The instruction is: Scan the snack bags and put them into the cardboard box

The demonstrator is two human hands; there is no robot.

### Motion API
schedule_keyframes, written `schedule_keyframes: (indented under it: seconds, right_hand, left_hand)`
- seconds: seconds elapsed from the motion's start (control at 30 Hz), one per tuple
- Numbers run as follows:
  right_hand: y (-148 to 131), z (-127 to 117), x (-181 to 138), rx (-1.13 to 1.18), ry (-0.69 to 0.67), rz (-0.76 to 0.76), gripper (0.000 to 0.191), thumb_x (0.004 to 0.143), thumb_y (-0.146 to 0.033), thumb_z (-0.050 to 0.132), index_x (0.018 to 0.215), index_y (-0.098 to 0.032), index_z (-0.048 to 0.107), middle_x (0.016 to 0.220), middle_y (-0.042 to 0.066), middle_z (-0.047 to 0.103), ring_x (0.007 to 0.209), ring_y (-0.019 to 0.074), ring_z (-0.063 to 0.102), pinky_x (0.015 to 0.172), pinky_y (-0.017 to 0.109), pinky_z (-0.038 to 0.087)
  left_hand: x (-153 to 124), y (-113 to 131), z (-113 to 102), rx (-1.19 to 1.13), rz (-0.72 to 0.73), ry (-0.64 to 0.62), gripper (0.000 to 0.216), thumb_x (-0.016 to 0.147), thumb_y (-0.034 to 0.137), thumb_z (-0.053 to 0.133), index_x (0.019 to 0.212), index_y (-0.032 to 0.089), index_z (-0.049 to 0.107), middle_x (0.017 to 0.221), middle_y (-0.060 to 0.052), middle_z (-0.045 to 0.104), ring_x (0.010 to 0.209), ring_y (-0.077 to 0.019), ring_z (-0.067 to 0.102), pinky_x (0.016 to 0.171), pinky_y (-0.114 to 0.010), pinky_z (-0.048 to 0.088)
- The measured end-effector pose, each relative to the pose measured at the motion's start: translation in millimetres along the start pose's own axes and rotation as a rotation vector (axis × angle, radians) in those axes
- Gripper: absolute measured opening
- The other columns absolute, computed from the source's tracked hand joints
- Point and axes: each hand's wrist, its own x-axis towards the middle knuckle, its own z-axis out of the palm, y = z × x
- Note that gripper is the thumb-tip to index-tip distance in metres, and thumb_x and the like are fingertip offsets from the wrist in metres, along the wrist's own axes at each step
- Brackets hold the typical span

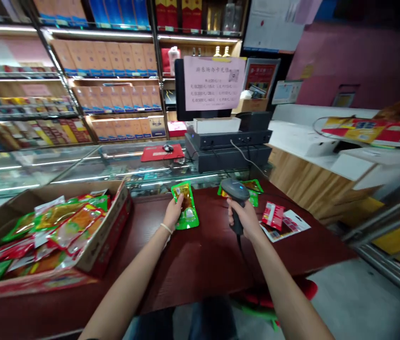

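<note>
My left hand (173, 212) is closed on the edge of a green and gold snack packet (188, 215), thumb on its front, low over the dark red table (210, 255). In my right hand (245, 215) is a black barcode scanner (235, 189), fingers wrapped round its handle, a small blue light lit on top. Its head points away from me, and a cable hangs below the handle. Partly hidden behind the scanner lies another green packet (254, 186). Right of my right hand lie a red packet (273, 215) and a white and brown packet (295, 225).
An open cardboard box (117, 222) full of snack packets (76, 224) stands at the left. Behind the table are a glass counter (125, 165), a red mouse pad (154, 153), a cash drawer (221, 158) and a monitor with a paper sign (214, 82). A red stool (306, 289) stands below.
</note>
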Motion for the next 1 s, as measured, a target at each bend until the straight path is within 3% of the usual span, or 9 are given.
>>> schedule_keyframes:
  seconds: [0.13,0.3,0.43,0.6,0.7,0.8,1.0]
  right_hand:
    - [6.9,44.0,12.5,0.016,-0.128,0.021,0.032,0.073,-0.046,0.071,0.084,-0.019,0.056,0.049,-0.008,0.052,0.033,0.0091,0.047,0.031,0.019,0.037]
    - [23.5,79.1,26.2,0.033,-0.187,0.057,0.034,0.072,-0.046,0.072,0.088,-0.019,0.056,0.049,-0.008,0.052,0.034,0.0089,0.046,0.031,0.019,0.036]
    - [37.1,77.7,28.4,0.031,-0.169,0.076,0.036,0.073,-0.046,0.072,0.089,-0.019,0.055,0.049,-0.008,0.053,0.034,0.0090,0.046,0.032,0.019,0.036]
    - [41.0,64.0,26.2,-0.006,-0.165,0.068,0.033,0.076,-0.047,0.069,0.080,-0.020,0.051,0.049,-0.007,0.052,0.034,0.0090,0.045,0.033,0.020,0.037]
    - [41.5,64.6,24.4,-0.064,-0.205,0.073,0.034,0.076,-0.047,0.070,0.077,-0.022,0.047,0.050,-0.007,0.053,0.034,0.0090,0.045,0.033,0.020,0.037]
    - [43.1,69.8,20.9,-0.146,-0.255,0.076,0.038,0.074,-0.048,0.071,0.087,-0.024,0.045,0.049,-0.010,0.053,0.033,0.0094,0.045,0.032,0.019,0.035]
    - [49.0,72.9,17.6,-0.339,-0.314,0.063,0.036,0.073,-0.047,0.069,0.086,-0.022,0.047,0.046,-0.008,0.053,0.032,0.0109,0.047,0.032,0.020,0.036]
  left_hand:
    - [-2.6,-12.1,-38.4,-0.379,-0.094,-0.086,0.057,0.058,0.031,0.084,0.107,0.015,0.060,0.094,-0.007,0.071,0.084,-0.0202,0.066,0.085,-0.035,0.049]
    - [2.2,-22.4,-70.2,-0.331,-0.100,-0.049,0.056,0.056,0.027,0.084,0.105,0.016,0.059,0.090,-0.004,0.070,0.079,-0.0169,0.066,0.078,-0.032,0.051]
    - [9.9,-27.3,-84.5,-0.215,-0.058,-0.064,0.049,0.057,0.031,0.084,0.099,0.012,0.064,0.087,-0.005,0.070,0.076,-0.0158,0.065,0.069,-0.025,0.049]
    - [15.4,-27.4,-89.0,-0.097,-0.089,-0.121,0.059,0.059,0.029,0.082,0.114,0.015,0.064,0.089,-0.005,0.071,0.064,-0.0121,0.061,0.057,-0.022,0.045]
    - [16.9,-26.7,-85.7,-0.061,-0.022,-0.134,0.060,0.060,0.026,0.080,0.116,0.015,0.063,0.096,-0.006,0.072,0.075,-0.0155,0.064,0.068,-0.024,0.049]
    - [17.9,-27.4,-82.1,-0.001,0.085,-0.116,0.050,0.063,0.024,0.076,0.111,0.013,0.066,0.100,-0.006,0.072,0.090,-0.0197,0.065,0.082,-0.028,0.049]
    - [19.8,-32.6,-81.6,0.064,0.148,-0.119,0.039,0.068,0.024,0.071,0.106,0.014,0.069,0.105,-0.007,0.072,0.095,-0.0219,0.065,0.088,-0.032,0.048]
